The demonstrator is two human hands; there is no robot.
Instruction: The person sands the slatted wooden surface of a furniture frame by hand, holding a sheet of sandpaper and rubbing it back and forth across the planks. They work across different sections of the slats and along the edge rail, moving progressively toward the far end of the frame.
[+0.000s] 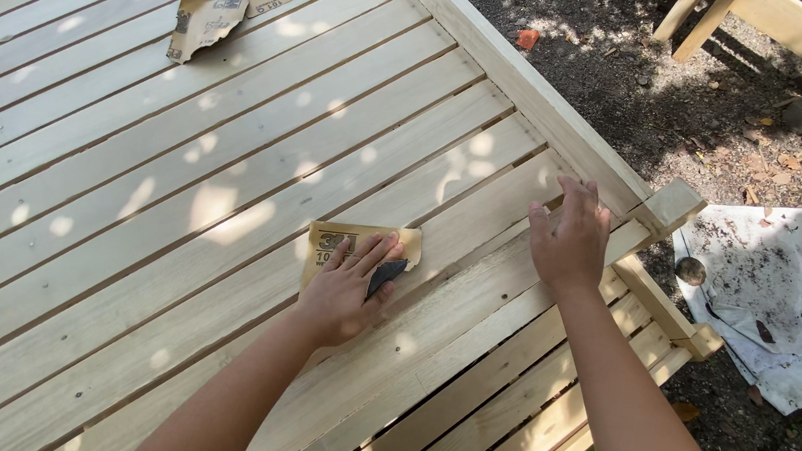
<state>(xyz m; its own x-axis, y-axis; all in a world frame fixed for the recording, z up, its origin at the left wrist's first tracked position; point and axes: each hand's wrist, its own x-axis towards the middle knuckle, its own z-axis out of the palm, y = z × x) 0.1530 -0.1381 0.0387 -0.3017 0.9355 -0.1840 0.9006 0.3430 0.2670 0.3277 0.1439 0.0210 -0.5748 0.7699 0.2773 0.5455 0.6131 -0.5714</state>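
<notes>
Two hands are working on the slatted wooden frame (227, 165): the left hand (345, 295) is pressing a folded sandpaper sheet (359, 243) flat at mid-frame, fingers spread over it, while the right hand (570, 240) is lying open, grasping nothing, bracing a slat near the frame's right rail. Sanding along the grain with even pressure would likely be serving best. Three spare sandpaper pieces (204, 24) are lying at upper left.

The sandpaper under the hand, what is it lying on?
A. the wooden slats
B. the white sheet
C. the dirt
A: the left hand presses the sandpaper flat on the pale wooden slats, far from the dirt and the white sheet.
</notes>
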